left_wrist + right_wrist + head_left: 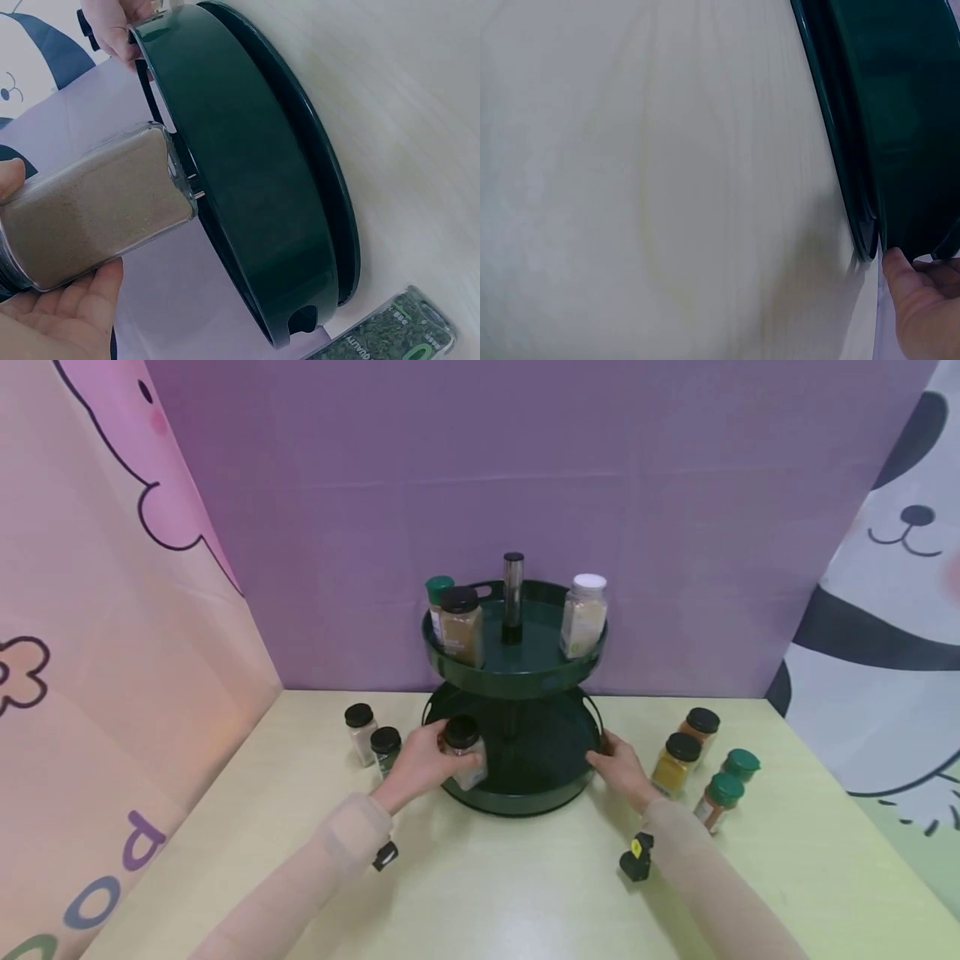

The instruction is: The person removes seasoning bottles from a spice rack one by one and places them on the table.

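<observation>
Two hands busy: my left hand point(422, 764) grips a black-lidded spice jar point(463, 752) center frame, right hand point(619, 768) pinches the green two-tier rack's lower rim point(525, 800).

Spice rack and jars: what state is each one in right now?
Spice rack: upright, right hand gripping lower rim.
Black-lidded spice jar: capped, held by left hand over the lower tier.
Top-tier jars: capped, standing.
Table jars: capped, upright.
</observation>
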Available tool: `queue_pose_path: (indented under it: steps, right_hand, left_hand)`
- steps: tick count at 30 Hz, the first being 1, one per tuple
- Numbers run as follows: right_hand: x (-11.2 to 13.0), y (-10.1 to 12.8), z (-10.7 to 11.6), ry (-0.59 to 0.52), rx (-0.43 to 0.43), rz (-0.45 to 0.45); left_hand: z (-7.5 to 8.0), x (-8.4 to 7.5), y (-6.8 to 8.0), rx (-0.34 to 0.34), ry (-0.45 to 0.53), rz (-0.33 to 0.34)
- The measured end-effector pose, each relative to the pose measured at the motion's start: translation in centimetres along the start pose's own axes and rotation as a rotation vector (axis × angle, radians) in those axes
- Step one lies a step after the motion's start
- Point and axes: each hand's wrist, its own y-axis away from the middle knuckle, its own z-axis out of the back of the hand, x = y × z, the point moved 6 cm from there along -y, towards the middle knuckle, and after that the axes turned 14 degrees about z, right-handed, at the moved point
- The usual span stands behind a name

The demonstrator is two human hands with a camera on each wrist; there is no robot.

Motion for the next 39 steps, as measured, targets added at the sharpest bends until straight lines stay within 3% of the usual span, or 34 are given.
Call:
queue_pose_path:
  steps: [9, 23, 39]
  right_hand:
    - [0.0, 0.0, 0.0, -0.016, 0.0, -0.001]
    - [-0.1, 0.0, -0.2, -0.014, 0.005, 0.002]
    - [-0.2, 0.0, 0.0, -0.016, 0.002, -0.001]
  left_hand:
    - [0.4, 0.2, 1.0, -0.005, -0.034, -0.042]
    - [1.2, 1.1, 2.2, 0.014, -0.027, -0.044]
    - [2.0, 3.4, 2.9, 0.029, -0.024, 0.014]
